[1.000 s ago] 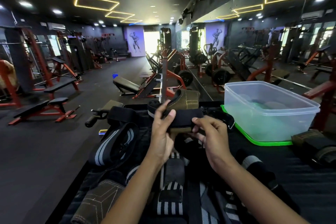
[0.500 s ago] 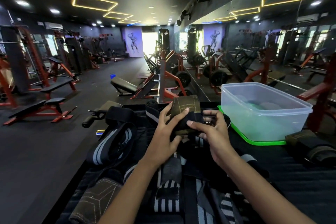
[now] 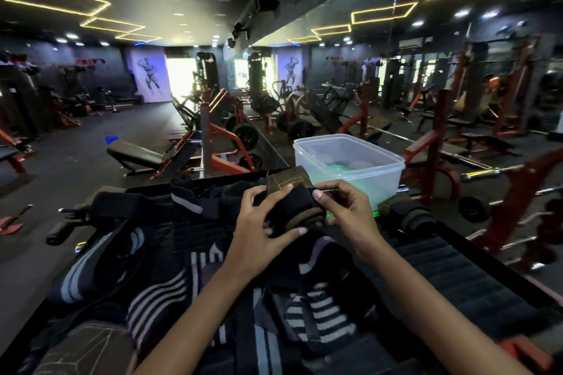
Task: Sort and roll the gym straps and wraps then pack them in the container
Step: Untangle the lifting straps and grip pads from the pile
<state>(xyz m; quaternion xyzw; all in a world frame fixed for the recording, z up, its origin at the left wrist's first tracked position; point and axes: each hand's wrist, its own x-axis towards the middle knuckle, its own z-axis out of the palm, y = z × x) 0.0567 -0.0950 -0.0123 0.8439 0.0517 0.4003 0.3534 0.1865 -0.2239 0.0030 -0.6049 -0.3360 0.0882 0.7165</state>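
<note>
Nearest to the person, striped wraps (image 3: pixel 316 313) lie in a loose pile over the dark bench pad (image 3: pixel 451 271), and they reach almost to its left edge. Above the pile, the left hand (image 3: pixel 259 234) grips the black and olive strap (image 3: pixel 289 207) with curled fingers, while the right hand (image 3: pixel 347 213) pinches its right end. Just behind the hands, the clear container (image 3: pixel 350 161) stands open at the far edge of the pad, and beyond it a wide strip of bare floor (image 3: pixel 100 131) runs along the weight benches (image 3: pixel 137 157).
</note>
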